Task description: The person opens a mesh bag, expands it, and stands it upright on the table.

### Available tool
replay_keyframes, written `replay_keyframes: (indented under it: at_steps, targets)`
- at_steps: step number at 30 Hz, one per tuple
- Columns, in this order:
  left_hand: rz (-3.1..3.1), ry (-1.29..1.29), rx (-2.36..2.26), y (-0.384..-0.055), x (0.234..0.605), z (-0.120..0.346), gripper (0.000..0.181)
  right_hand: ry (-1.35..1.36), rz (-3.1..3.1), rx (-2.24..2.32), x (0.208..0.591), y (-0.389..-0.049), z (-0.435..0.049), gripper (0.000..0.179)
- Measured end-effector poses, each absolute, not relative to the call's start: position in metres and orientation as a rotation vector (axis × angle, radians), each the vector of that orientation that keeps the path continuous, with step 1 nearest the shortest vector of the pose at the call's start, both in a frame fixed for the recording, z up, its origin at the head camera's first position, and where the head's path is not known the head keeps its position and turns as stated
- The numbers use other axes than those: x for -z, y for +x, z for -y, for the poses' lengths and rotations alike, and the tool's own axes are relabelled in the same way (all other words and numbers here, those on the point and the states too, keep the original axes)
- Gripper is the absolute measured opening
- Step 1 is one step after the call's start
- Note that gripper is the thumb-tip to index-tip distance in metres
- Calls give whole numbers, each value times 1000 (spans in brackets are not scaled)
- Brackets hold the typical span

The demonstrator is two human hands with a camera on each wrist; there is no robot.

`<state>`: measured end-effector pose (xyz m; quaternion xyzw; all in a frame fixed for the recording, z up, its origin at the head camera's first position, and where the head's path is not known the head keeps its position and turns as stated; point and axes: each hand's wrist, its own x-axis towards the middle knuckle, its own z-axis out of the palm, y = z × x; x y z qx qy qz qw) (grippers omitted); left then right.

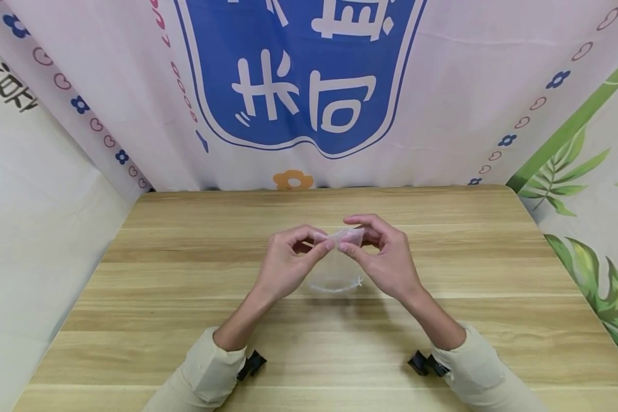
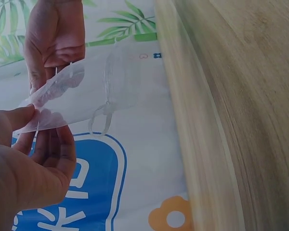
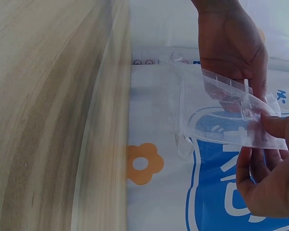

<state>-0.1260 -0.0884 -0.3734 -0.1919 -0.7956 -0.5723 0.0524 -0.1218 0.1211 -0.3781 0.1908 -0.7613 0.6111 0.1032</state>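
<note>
A small sheer white drawstring bag (image 1: 336,268) hangs between the two hands above the table, its corded edge downward and a little knot at its right end. My left hand (image 1: 288,260) pinches the upper edge between thumb and fingers. Close beside it, my right hand (image 1: 389,260) pinches the same edge, thumb tips nearly meeting. Fingers show through the thin mesh (image 2: 89,94) in the left wrist view. A loop of cord (image 2: 101,122) dangles from the bag there. In the right wrist view the drawstring channel (image 3: 182,103) looks gathered. Whether anything is inside cannot be made out clearly.
A wood-grain table (image 1: 185,320) lies beneath the hands. Behind it hangs a printed cloth (image 1: 443,114) with a blue emblem, and leaf-patterned cloth (image 1: 592,274) is at the right. Black devices (image 1: 252,365) are at both sleeve cuffs.
</note>
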Motion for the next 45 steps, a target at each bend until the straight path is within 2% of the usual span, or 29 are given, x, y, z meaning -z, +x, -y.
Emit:
replay_keyframes:
  at_steps: [36, 45]
  targets:
    - [2395, -566, 1746, -125, 371, 90, 5, 581, 2279, -1778, 377, -121, -122, 42]
    - [2277, -521, 1606, -127, 370, 93, 6, 405, 2106, -1774, 375, -124, -124, 43]
